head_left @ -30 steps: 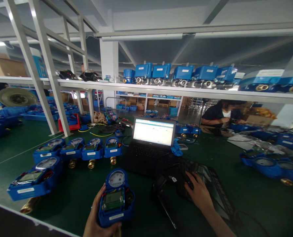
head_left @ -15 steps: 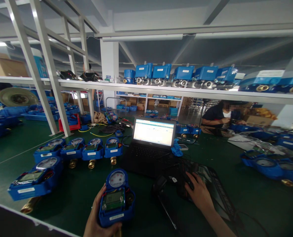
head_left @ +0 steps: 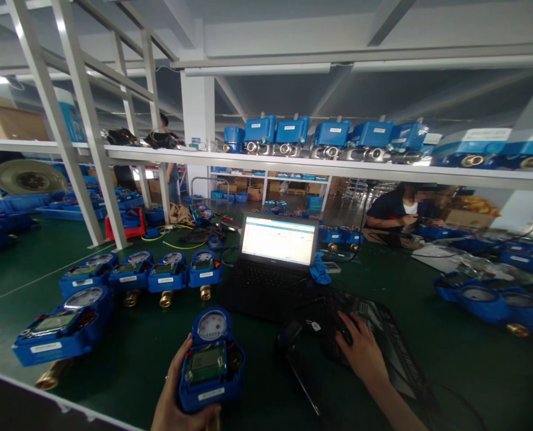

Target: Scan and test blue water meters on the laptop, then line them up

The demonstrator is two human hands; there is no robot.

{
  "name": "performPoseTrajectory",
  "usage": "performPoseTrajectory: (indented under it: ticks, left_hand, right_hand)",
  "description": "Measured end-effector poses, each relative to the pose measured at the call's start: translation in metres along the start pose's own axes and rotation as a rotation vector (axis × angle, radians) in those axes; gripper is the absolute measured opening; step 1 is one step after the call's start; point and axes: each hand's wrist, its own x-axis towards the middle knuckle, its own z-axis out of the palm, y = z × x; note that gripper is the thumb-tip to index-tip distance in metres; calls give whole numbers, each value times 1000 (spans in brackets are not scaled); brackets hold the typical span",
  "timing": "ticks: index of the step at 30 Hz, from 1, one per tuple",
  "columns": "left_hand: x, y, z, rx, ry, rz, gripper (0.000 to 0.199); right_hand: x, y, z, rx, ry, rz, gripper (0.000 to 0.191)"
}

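Note:
My left hand (head_left: pixel 176 392) is wrapped round the left side and bottom of a blue meter (head_left: pixel 211 359), which has a round dial on top and a small display below it. My right hand (head_left: pixel 362 350) rests on a black mouse (head_left: pixel 344 328), fingers curled over it, on a dark mat (head_left: pixel 389 335). Between my hands lies a black handheld scanner (head_left: pixel 295 359). Behind it an open laptop (head_left: pixel 279 242) shows a bright page.
Several blue meters (head_left: pixel 167 272) with brass ends stand at the left, more (head_left: pixel 495 305) at the right. A shelf (head_left: pixel 266 158) holding blue units crosses above the laptop. Across the table sits a person (head_left: pixel 394 209). A blue cloth (head_left: pixel 320 269) lies beside the laptop.
The view has shifted very slightly. Both hands keep their places, on the meter and on the mouse. In the background at the left, more of another person shows behind the shelf.

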Motion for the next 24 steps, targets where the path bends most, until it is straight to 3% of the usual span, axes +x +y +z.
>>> performPoseTrajectory:
  ticks: [14,24]
  left_hand:
    - [-2,14,1,26,-26,-68,103]
    - [-2,9,0,15,-26,-80,105]
  right_hand:
    - [1,2,3,8,-37,-7,51]
    - [3,1,4,4,-32,-19,53]
